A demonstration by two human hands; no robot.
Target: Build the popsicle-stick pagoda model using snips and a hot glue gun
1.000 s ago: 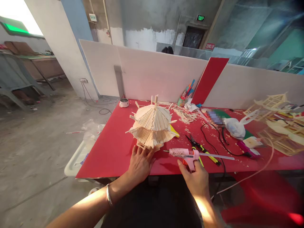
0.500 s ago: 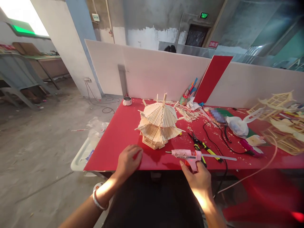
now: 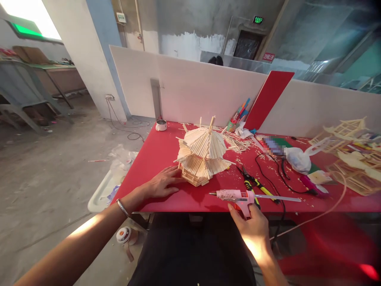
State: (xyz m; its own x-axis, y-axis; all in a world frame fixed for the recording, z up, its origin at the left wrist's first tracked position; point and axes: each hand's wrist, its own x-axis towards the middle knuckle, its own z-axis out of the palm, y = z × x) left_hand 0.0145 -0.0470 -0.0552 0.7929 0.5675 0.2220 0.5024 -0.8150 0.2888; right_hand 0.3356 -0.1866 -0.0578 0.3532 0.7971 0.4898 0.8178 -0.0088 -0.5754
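A two-tiered pagoda model (image 3: 205,155) built from thin wooden sticks stands upright on the red tabletop (image 3: 149,159). My left hand (image 3: 163,183) rests flat beside its base on the left, fingers stretched toward it; whether the fingertips touch the base I cannot tell. In my right hand (image 3: 253,222) is a pink hot glue gun (image 3: 235,196), gripped by its handle. Its nozzle points left, in front of the model, and a clear glue stick (image 3: 279,197) sticks out of its back. Pliers with yellow and black handles (image 3: 263,190) lie just behind the gun.
Loose sticks (image 3: 236,141) and a pen cup (image 3: 235,123) are behind the model. A mug (image 3: 161,125) stands at the back left corner. Cables, a white plastic bag (image 3: 298,159) and another stick model (image 3: 351,159) lie to the right. A bottle (image 3: 126,235) is on the floor.
My left hand has moved forward and flattened out beside the model's base. The model has turned slightly. My right hand keeps hold of the glue gun, nearly in place.
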